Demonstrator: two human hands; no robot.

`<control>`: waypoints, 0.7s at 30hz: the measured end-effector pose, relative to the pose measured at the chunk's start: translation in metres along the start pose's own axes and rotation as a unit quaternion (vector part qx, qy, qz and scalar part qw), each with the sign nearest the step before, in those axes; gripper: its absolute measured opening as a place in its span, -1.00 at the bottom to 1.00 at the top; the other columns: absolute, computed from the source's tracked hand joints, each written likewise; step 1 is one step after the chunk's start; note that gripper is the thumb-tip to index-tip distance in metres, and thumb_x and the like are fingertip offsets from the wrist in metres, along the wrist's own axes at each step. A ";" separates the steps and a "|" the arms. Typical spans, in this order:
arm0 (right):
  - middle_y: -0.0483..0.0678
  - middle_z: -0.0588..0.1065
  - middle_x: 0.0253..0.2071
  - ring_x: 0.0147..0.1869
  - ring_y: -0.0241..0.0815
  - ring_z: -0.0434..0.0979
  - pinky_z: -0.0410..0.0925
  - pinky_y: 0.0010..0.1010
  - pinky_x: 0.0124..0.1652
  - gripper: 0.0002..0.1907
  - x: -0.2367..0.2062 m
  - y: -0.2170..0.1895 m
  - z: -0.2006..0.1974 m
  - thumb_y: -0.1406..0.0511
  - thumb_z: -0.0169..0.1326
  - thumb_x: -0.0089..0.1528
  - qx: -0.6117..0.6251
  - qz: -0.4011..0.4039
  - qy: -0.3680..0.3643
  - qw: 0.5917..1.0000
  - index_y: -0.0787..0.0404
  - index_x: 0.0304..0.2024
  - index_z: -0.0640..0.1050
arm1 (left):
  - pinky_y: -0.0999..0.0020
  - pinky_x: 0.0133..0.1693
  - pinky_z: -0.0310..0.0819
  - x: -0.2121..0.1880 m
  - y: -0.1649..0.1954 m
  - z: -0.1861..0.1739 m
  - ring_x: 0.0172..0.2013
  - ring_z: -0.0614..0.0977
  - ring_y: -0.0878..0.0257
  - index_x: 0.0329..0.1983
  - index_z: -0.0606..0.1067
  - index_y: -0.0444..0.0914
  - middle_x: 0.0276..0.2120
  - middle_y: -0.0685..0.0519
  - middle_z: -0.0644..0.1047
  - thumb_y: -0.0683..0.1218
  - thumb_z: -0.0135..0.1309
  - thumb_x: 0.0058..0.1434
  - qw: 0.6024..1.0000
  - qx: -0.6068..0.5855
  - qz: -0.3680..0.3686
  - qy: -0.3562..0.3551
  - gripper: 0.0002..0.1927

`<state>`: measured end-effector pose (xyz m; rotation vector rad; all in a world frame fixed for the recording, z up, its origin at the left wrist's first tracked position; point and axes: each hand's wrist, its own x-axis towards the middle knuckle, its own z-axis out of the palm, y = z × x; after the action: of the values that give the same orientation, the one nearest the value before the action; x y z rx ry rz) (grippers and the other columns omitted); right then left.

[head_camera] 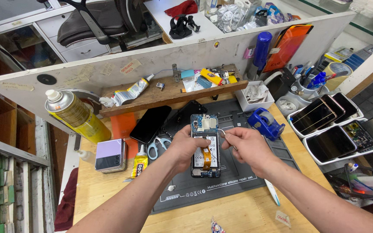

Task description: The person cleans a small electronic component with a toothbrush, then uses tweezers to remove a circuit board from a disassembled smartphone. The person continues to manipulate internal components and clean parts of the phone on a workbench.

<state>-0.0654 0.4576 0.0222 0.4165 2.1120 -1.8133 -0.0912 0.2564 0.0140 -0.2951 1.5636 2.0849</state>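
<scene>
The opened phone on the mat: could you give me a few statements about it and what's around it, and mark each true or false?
1. The left hand holds the opened phone with its insides facing up. True.
2. The right hand is empty. False: it pinches thin metal tweezers over the phone.
3. The phone is over a dark grey repair mat. True.
4. The blue tape dispenser sits left of the phone. False: it is to the right.
5. A yellow spray can stands at the far left of the bench. True.
</scene>
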 end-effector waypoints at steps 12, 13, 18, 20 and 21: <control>-0.04 0.64 -0.28 -0.24 -0.28 0.56 0.42 -0.40 -0.22 -0.62 -0.007 -0.022 0.002 0.22 0.21 0.22 -0.190 -0.171 0.123 0.959 0.21 0.06 0.58 | 0.18 -0.19 0.70 -0.008 -0.005 0.001 -0.25 0.71 0.15 -0.05 0.46 -0.32 -0.22 -0.07 0.64 -0.37 0.15 0.08 1.000 0.005 -0.010 0.009 -0.65; -0.03 0.63 -0.27 -0.22 -0.28 0.55 0.41 -0.39 -0.20 -0.62 -0.007 -0.024 0.005 0.22 0.23 0.22 -0.167 -0.184 0.125 0.961 0.21 0.06 0.59 | 0.18 -0.19 0.70 -0.009 -0.005 0.002 -0.25 0.70 0.16 -0.04 0.47 -0.32 -0.22 -0.07 0.64 -0.37 0.16 0.08 1.000 0.013 -0.007 0.010 -0.65; 0.01 0.59 -0.19 -0.10 -0.05 0.62 0.44 -0.29 -0.11 -0.47 -0.012 -0.032 0.016 0.24 0.28 0.11 -0.317 -0.262 0.141 0.900 0.11 0.16 0.56 | 0.19 -0.21 0.69 -0.009 -0.005 0.008 -0.26 0.71 0.16 -0.03 0.46 -0.31 -0.23 -0.06 0.62 -0.37 0.17 0.07 1.000 0.012 0.003 -0.004 -0.62; 0.06 0.57 -0.14 -0.04 0.05 0.61 0.44 -0.24 -0.07 -0.48 -0.015 -0.033 0.021 0.25 0.29 0.10 -0.347 -0.284 0.148 0.881 0.13 0.13 0.58 | 0.19 -0.22 0.68 -0.009 -0.004 0.009 -0.27 0.70 0.16 -0.02 0.46 -0.30 -0.23 -0.05 0.62 -0.37 0.18 0.07 1.000 0.013 0.008 -0.002 -0.61; 0.08 0.57 -0.12 -0.02 0.08 0.60 0.44 -0.22 -0.06 -0.48 -0.016 -0.033 0.023 0.26 0.29 0.09 -0.345 -0.285 0.154 0.881 0.15 0.12 0.57 | 0.19 -0.23 0.68 -0.008 -0.004 0.009 -0.28 0.70 0.16 -0.02 0.46 -0.30 -0.23 -0.05 0.62 -0.37 0.17 0.07 1.000 0.014 0.005 -0.001 -0.61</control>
<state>-0.0642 0.4302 0.0555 -0.1354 3.1541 -1.1041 -0.0806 0.2637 0.0171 -0.2764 1.5949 2.0699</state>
